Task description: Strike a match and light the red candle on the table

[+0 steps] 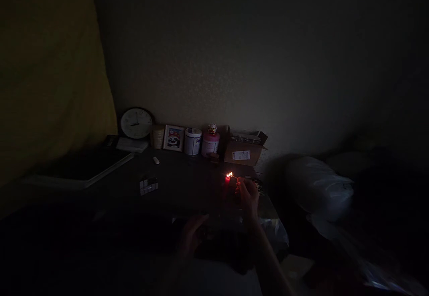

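The room is very dark. My right hand [247,194] is closed in a pinch on a thin burning match whose flame [229,175] glows just above a small red candle [227,179] on the dark table [187,175]. My left hand [193,234] hovers low near the table's front edge with its fingers spread, touching nothing I can make out. Beside the right hand's far side lies a small heap of thin sticks [257,184], too dim to identify.
Along the wall stand a round clock [136,123], a framed picture [174,138], a white tub [193,141], a pink jar with a figurine [211,140] and an open cardboard box [244,148]. A small blocky object [148,185] lies mid-table. White bags [318,184] sit at right.
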`<state>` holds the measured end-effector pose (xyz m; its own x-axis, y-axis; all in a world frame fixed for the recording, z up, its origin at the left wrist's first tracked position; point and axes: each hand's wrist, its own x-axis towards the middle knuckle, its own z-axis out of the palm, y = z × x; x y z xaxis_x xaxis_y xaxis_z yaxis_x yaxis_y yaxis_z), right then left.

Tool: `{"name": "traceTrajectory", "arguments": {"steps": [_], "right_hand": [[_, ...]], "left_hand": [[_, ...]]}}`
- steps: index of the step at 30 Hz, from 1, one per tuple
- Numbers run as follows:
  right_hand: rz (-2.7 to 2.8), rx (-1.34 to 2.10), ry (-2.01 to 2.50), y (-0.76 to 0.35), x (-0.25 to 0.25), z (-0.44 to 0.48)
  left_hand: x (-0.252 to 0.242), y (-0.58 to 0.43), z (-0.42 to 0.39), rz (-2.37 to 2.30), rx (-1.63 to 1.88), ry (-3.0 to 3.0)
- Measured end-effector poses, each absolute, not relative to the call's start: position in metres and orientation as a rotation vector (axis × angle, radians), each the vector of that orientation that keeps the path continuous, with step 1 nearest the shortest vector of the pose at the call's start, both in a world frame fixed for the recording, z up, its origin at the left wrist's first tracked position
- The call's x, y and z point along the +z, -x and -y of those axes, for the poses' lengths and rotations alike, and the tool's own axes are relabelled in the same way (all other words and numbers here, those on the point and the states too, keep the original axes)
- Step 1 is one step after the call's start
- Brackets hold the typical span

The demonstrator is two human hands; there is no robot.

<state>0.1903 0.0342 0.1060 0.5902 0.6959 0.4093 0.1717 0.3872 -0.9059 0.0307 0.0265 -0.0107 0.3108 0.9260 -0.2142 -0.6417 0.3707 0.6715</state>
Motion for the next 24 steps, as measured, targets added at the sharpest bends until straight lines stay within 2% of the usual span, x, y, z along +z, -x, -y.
{"name": "traceTrajectory", "arguments": {"steps": [4,8,13,17,24], "right_hand": [[0.872,0.513,1.029,-0.212,0.132,-0.011],[0.871,0.464,0.964,-0.261,0.151,0.014],[0.910,0.161,1.459,-0.314,0.115,0.026],[0.884,0.113,1.509,-0.333,0.091,0.026],[0.900,0.032,1.690,-0.358,0.087,0.011]], "left_hand": [[-0.007,-0.028,-0.025,-0.697,1.100,-0.531],[-0.010,-0.025,-0.025,-0.692,1.083,-0.533],[-0.016,-0.026,-0.024,-0.702,1.077,-0.580],[-0.025,-0.028,-0.027,-0.714,1.087,-0.588],[-0.041,-0.031,-0.035,-0.720,1.026,-0.587]]}}
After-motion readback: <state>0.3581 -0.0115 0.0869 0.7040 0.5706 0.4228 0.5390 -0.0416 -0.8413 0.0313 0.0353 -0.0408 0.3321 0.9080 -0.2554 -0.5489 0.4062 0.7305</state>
